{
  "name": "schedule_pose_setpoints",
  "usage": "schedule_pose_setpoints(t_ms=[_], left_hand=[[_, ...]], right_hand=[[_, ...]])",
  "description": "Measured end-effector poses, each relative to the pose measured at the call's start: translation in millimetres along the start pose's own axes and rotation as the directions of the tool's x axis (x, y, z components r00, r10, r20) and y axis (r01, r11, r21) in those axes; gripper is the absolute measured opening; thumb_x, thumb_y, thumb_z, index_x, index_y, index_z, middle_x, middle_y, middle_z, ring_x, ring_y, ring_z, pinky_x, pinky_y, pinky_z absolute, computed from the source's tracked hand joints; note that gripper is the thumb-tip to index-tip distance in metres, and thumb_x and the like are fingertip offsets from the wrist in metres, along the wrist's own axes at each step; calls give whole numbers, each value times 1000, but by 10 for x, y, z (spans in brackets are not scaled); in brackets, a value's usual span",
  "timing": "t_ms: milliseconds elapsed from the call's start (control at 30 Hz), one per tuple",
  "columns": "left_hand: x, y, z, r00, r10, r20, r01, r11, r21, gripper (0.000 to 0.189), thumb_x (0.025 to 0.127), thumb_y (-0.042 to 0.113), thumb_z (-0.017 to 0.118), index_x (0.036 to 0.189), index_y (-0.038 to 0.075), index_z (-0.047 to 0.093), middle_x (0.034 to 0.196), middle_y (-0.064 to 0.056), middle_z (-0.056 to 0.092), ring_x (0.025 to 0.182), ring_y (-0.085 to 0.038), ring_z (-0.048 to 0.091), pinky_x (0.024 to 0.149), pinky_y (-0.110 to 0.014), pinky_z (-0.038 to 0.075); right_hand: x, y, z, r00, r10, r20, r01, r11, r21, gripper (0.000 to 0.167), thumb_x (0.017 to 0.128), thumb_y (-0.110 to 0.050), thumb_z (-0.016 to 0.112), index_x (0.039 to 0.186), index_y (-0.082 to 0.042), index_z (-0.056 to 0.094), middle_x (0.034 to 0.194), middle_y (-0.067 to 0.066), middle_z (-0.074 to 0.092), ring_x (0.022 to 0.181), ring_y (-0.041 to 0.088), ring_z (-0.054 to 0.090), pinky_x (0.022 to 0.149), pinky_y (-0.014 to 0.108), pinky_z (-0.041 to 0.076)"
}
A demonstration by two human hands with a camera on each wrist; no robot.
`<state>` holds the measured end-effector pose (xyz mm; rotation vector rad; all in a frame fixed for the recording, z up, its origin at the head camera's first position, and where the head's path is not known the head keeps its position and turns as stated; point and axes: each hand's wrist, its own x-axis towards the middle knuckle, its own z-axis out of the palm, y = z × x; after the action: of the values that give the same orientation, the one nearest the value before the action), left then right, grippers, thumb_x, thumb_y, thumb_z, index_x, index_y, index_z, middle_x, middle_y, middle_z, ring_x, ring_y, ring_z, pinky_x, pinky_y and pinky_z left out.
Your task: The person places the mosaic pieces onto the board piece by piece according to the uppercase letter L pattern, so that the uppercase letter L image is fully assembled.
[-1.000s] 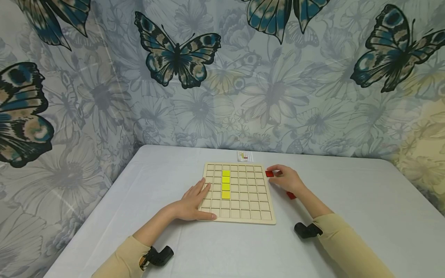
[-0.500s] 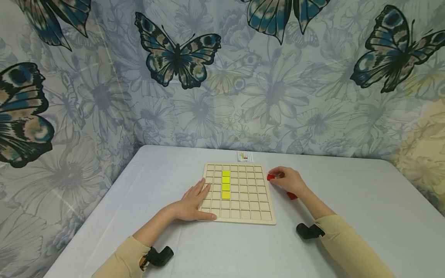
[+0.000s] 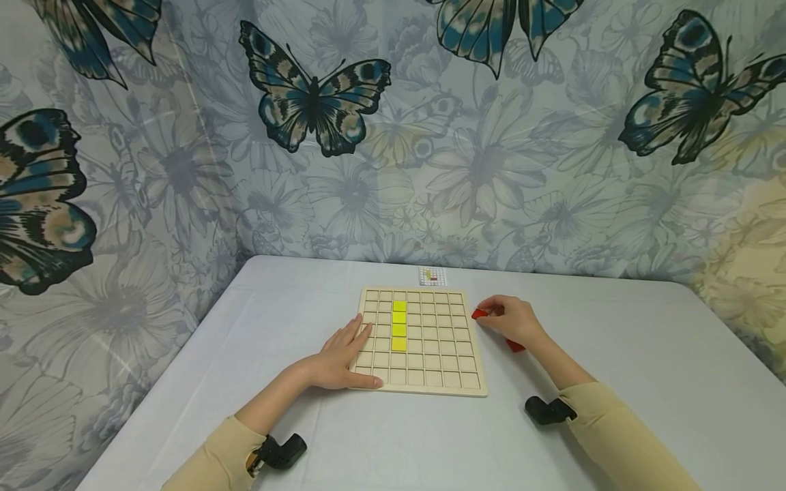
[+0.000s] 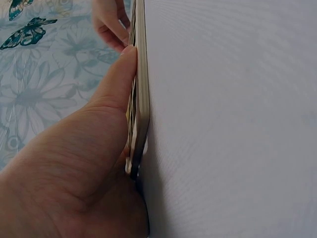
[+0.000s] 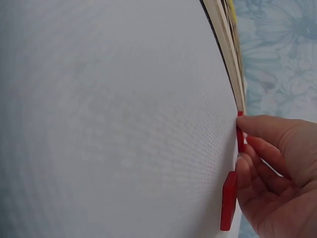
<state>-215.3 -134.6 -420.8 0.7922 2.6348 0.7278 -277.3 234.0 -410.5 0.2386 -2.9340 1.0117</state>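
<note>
A pale wooden grid board lies on the white-covered table, with a column of several yellow square tiles in its left part. My left hand rests spread over the board's lower left edge, thumb along the front rim. Just off the right edge, my right hand pinches a red square tile between thumb and fingers. In the right wrist view this tile stands close to the board's side. A second red tile lies on the table under the right wrist, partly covered by it.
Behind the board lies a small printed card with a coloured grid pattern. A black wrist camera sits on each forearm. Floral fabric with butterflies hangs behind the table.
My right hand has drawn slightly right and toward me, and the red tile in it has shifted a little and tilted, its face less visible. The left hand and board have stayed put.
</note>
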Motion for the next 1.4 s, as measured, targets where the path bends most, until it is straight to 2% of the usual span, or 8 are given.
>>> schedule_pose_setpoints(t_ms=[267,533,767,1067,1233,1400], left_hand=[[2,-20,4,1000,12,-9,-12,1000,-7,110,83,61,66,156,1,9,161,-20,-8,148,-34,-5,117,-52,2],[8,-11,-2,1000,-4,4,4,1000,2,109,84,58,68,156,2,8,161,-18,-10,148,-33,-6,117,-50,1],[-2,3,-10,1000,-2,5,2,1000,-7,108,84,57,68,156,2,8,161,-19,-10,148,-33,-7,117,-51,1],[-5,6,-12,1000,-1,4,1,1000,-8,108,85,56,68,156,2,9,161,-19,-10,148,-33,-7,117,-51,1],[-1,4,-10,1000,1,3,-1,1000,-9,108,85,56,68,156,1,9,161,-19,-10,148,-33,-7,117,-51,1],[4,-3,-6,1000,2,5,-2,1000,-6,108,85,56,68,156,2,8,161,-19,-11,148,-33,-7,117,-51,1]], right_hand=[[-10,-10,-11,1000,-9,-22,9,1000,-15,30,86,-20,74,109,-1,69,93,7,68,88,23,61,74,35,47],[-38,-10,-17,999,27,-32,-25,998,54,34,87,-25,74,112,-3,69,95,7,70,92,24,64,81,39,49],[-71,-25,-9,999,42,-18,-40,994,100,37,85,-29,76,113,-5,69,95,4,69,90,21,64,75,32,46],[-139,-115,17,998,57,20,-59,985,165,40,83,-32,78,113,-7,69,96,3,70,86,17,63,71,31,46],[-160,-183,52,998,53,34,-59,978,202,40,83,-30,79,113,-5,69,94,3,70,84,16,61,65,29,47],[-184,-255,96,998,30,49,-41,972,231,41,81,-28,81,112,-4,69,93,2,70,84,15,61,66,28,49]])
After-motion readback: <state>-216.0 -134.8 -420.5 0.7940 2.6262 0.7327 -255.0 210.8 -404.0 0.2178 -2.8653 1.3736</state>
